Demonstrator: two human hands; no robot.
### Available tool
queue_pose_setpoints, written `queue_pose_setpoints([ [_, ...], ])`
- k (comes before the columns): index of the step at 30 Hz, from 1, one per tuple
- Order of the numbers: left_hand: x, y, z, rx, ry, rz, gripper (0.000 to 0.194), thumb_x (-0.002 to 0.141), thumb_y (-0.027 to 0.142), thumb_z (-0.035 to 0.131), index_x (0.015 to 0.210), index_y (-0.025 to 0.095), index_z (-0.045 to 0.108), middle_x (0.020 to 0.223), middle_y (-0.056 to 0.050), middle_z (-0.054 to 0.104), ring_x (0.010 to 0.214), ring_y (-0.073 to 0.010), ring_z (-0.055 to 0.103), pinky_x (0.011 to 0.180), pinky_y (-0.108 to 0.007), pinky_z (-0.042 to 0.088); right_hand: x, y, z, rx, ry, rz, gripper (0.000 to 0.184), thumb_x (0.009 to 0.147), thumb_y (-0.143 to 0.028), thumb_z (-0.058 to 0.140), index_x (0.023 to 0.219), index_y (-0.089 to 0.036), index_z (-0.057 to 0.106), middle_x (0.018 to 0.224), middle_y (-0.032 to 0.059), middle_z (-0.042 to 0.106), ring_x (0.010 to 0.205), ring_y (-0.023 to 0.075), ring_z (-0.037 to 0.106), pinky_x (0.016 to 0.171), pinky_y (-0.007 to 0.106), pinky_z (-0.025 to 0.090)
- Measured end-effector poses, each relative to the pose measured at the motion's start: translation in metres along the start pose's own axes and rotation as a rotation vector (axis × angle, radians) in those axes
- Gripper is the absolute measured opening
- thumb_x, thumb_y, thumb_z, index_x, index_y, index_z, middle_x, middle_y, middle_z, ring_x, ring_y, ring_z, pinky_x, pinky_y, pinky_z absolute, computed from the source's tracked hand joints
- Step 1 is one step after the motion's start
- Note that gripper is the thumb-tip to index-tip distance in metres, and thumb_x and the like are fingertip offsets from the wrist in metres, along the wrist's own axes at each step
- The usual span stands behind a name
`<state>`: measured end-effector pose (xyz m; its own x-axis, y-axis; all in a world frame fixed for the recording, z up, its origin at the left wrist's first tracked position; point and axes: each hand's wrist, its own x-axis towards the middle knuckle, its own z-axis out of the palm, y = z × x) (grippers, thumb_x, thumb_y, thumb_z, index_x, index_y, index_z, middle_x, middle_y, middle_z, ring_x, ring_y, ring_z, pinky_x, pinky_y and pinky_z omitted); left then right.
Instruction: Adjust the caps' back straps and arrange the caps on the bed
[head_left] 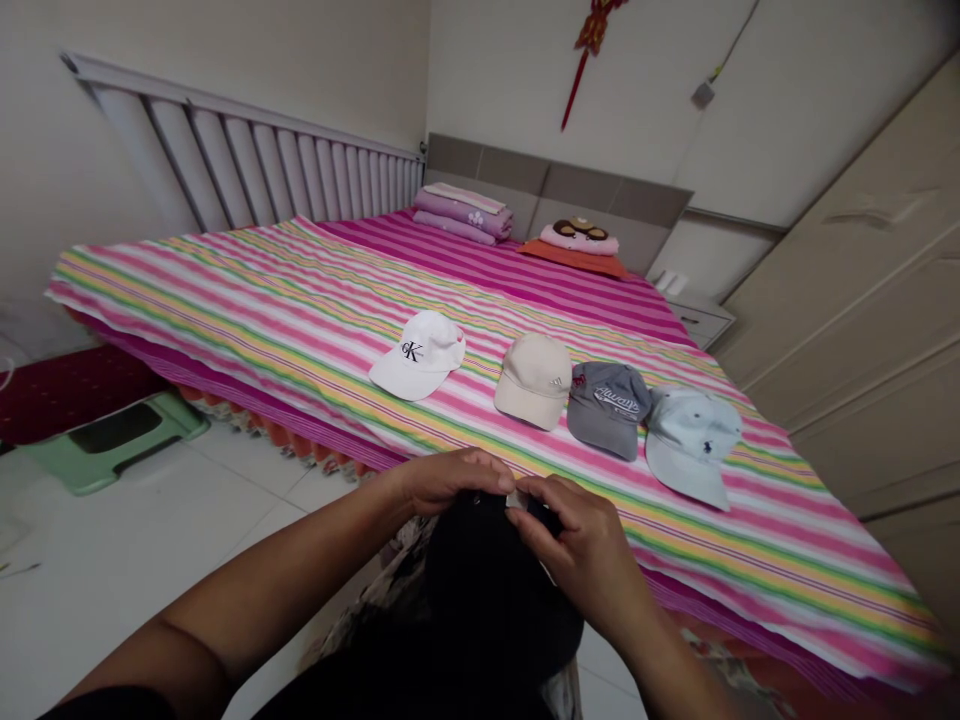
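Note:
A black baseball cap (480, 570) is held over my lap between both hands. My left hand (457, 478) grips its upper edge, thumb and fingers closed. At the same edge my right hand (574, 530) pinches the cap near a small pale piece (516, 500), perhaps a strap buckle, too small to make out. In front, in a row on the bed, lie a white cap (424, 355) with CK lettering, a beige cap (534, 380), a grey cap (609, 408) with script lettering and a light blue cap (694, 440).
The bed (247, 320) has a striped cover and a grey headboard (502, 175). Folded purple bedding (461, 215) and a pink folded item (579, 238) rest at its far end. A green stool (112, 440) stands on the floor at left; cabinets (862, 260) line the right.

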<state>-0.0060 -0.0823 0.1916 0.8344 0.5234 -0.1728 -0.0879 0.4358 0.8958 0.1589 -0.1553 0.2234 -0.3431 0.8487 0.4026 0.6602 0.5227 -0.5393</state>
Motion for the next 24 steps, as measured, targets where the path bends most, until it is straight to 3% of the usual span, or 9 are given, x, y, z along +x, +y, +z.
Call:
queue_pose_setpoints([
  [4,-0.0023,0.0009,-0.0019,0.008,0.061,0.122,0.028,0.063,0.033,0.067,0.08,0.013,0.056,0.068,0.001,0.054,0.057,-0.0071,0.045,0.053,-0.019,0.032,-0.0007,0.0008,-0.0009,-0.064,0.004,-0.026,0.017,0.079,-0.021,0.054,0.095,-0.019,0.06,0.081,0.0062,0.066,0.073,0.018,0.061,0.064,0.028,0.045],
  [8,-0.005,0.0033,-0.0024,0.178,0.109,0.153,0.023,0.064,0.03,0.068,0.07,0.014,0.051,0.059,0.005,0.045,0.051,-0.0045,0.034,0.048,-0.018,0.022,-0.0003,0.0002,-0.0025,-0.081,0.008,-0.021,0.01,0.08,-0.021,0.053,0.088,-0.02,0.059,0.078,0.0052,0.066,0.069,0.0175,0.06,0.062,0.027,0.044],
  [11,-0.0059,0.0042,-0.0029,0.249,0.089,0.17,0.023,0.064,0.029,0.068,0.065,0.013,0.052,0.059,0.004,0.045,0.054,-0.0049,0.034,0.05,-0.018,0.023,0.0001,-0.0009,-0.0032,-0.079,0.003,-0.022,0.008,0.08,-0.02,0.053,0.085,-0.02,0.059,0.076,0.0048,0.065,0.068,0.0169,0.059,0.06,0.026,0.043],
  [15,-0.0056,0.0018,-0.0034,0.168,0.048,0.171,0.02,0.063,0.027,0.067,0.062,0.013,0.052,0.06,0.003,0.048,0.056,-0.0064,0.037,0.053,-0.019,0.025,-0.0006,-0.0007,-0.0024,-0.071,0.004,-0.05,0.009,0.079,-0.02,0.053,0.086,-0.02,0.058,0.072,0.0034,0.063,0.064,0.0156,0.058,0.057,0.025,0.041],
  [24,-0.001,0.0004,0.0004,-0.006,0.073,0.154,0.024,0.057,0.024,0.071,0.059,0.013,0.05,0.061,0.002,0.05,0.056,-0.0067,0.041,0.052,-0.019,0.028,-0.0023,-0.0001,0.0,-0.048,0.021,-0.042,0.01,0.079,-0.019,0.054,0.088,-0.02,0.059,0.073,0.0037,0.064,0.064,0.0156,0.058,0.058,0.026,0.042],
])
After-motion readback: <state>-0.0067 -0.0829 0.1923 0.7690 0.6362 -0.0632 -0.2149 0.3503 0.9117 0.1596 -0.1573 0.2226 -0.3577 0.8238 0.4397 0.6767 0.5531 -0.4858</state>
